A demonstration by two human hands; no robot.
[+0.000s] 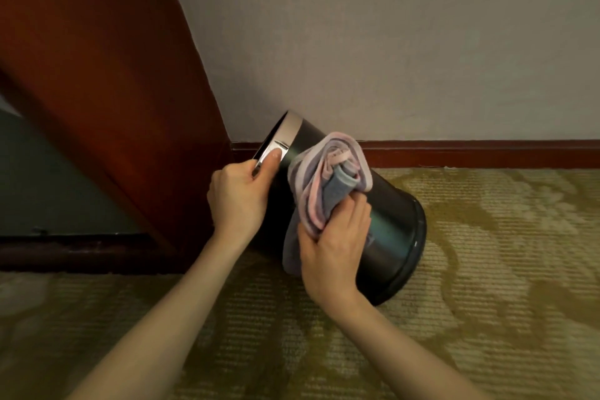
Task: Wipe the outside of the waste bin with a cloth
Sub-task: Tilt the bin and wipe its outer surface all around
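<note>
Two hands: left hand grips one bin, right hand one cloth.

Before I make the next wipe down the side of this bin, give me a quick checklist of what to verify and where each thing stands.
1. Left hand grips the metal rim of the waste bin: ok.
2. Right hand holds the cloth: ok.
3. Cloth lies against the bin's outer wall: ok.
4. Bin tilted, base edge on the carpet: ok.
5. Cloth spread flat: not ok, it is bunched.
6. Far side of the bin already clean: cannot tell.
</note>
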